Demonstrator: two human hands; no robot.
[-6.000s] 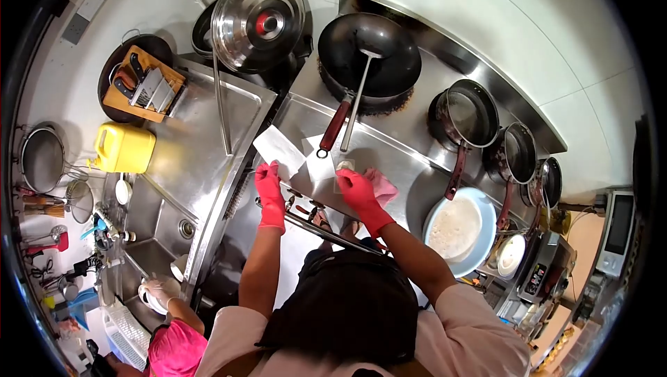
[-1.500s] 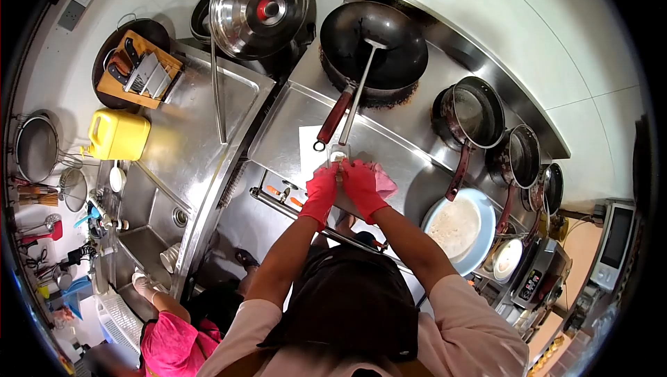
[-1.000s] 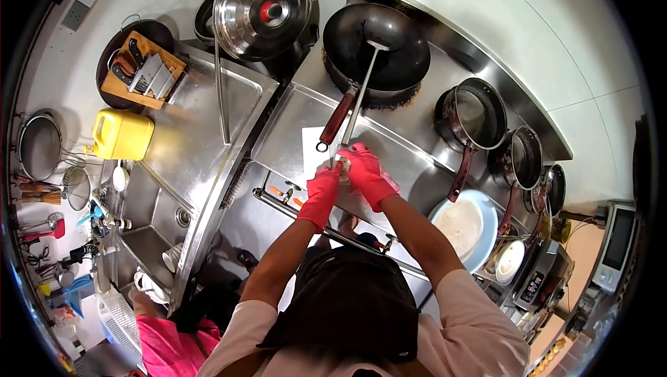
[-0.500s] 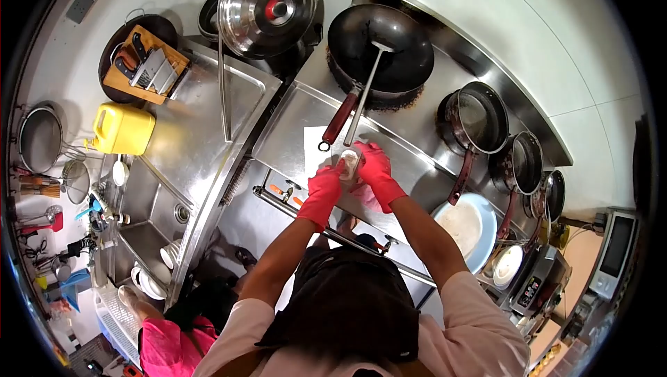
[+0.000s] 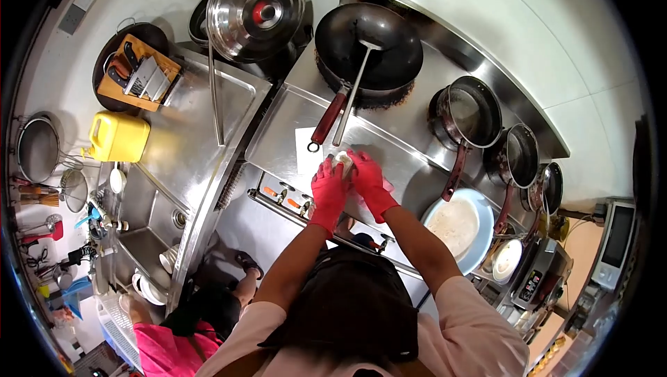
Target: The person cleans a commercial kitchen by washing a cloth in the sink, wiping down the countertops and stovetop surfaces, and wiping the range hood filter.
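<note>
Both my hands wear pinkish-red rubber gloves and meet over the steel counter [image 5: 274, 134]. Between them is a small whitish object [image 5: 342, 160], mostly covered by the fingers, so its kind is unclear. My left hand [image 5: 328, 186] closes on its left side, and my right hand [image 5: 368, 181] grips it from the right. Just ahead lie the handle ends of a black wok [image 5: 396, 37] and of the metal wok spatula [image 5: 359, 85] resting in it. A white sheet [image 5: 304, 148] lies left of the fingers. Something pink [image 5: 388, 186] shows partly beside my right glove.
Dark saucepans [image 5: 474, 110] stand at the right, near a light blue basin [image 5: 479, 238] holding pale contents. Stove knobs [image 5: 281, 195] line the front edge. At the left are a yellow jug [image 5: 119, 137], a knife block [image 5: 139, 75] and a sink [image 5: 142, 238]. A person in pink [image 5: 163, 346] is lower left.
My hands have drawn closer together around the whitish object, which shows less now. The whole view has shifted slightly, and more of the other person's leg is visible.
</note>
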